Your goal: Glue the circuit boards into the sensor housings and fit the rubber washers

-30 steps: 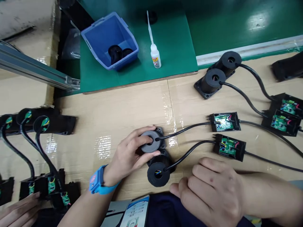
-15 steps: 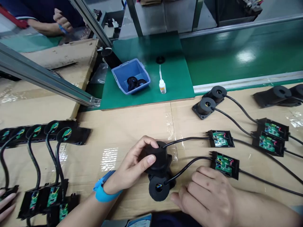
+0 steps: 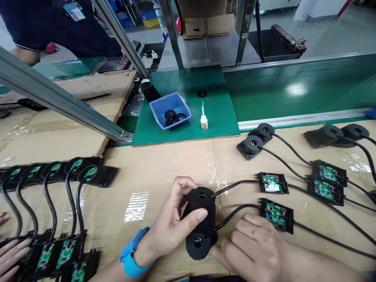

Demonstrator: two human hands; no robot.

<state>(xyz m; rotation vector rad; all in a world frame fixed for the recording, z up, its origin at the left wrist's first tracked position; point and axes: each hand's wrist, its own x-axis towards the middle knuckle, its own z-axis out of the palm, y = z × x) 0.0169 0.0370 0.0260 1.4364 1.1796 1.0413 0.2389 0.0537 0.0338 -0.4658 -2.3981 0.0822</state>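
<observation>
My left hand [image 3: 179, 219] is closed around a black cylindrical housing [image 3: 202, 201], thumb across its near side and fingers behind it. A cable [image 3: 235, 187] runs from that housing to a small open box with a green circuit board [image 3: 273, 183]. Just below it stands a second black housing [image 3: 198, 246], coloured wires showing in its top hole. Its cable leads to another open circuit-board box [image 3: 277, 214]. My right hand [image 3: 254, 244] is curled beside the second housing, knuckles up, near that box. Whatever its fingers may hold is hidden.
Ahead on a green board [image 3: 176, 137] are a blue bin [image 3: 170, 111] with black rings, a white bottle [image 3: 204, 121] and a black ring [image 3: 202, 93]. More wired housings stand right [image 3: 252, 145] and left [image 3: 94, 174]. Another person's hand [image 3: 13, 256] rests among the left boxes.
The view has tilted up. The housing in my left hand has turned so its top hole shows. My right hand stays curled in about the same place. The other person's hand reaches further in.
</observation>
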